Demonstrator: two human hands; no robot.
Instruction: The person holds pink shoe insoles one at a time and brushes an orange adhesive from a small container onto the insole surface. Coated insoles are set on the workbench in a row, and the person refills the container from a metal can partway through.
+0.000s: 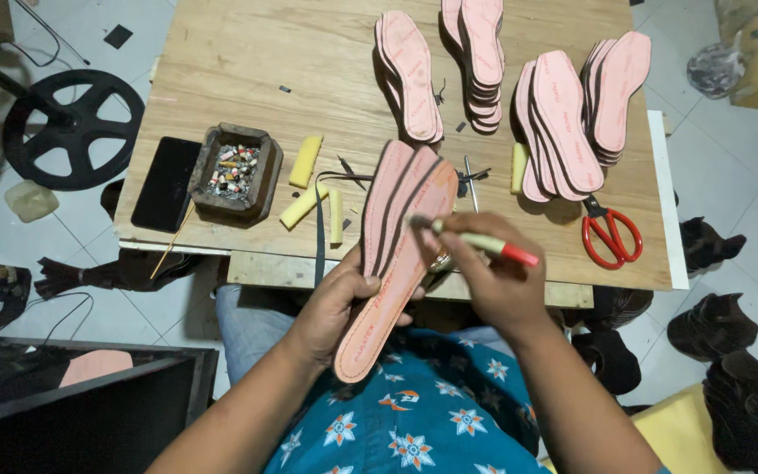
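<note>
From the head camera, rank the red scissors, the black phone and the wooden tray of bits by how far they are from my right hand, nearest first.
From the right hand:
1. Red scissors, just to its right on the table.
2. Wooden tray, across to the left, past the insoles.
3. Black phone, farther left, beside the tray near the table's edge.

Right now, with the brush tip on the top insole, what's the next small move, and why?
Probably draw the brush down along the pink insoles: the right hand has its tip at their upper part, and the left hand grips them fanned, lower part untouched.
</note>
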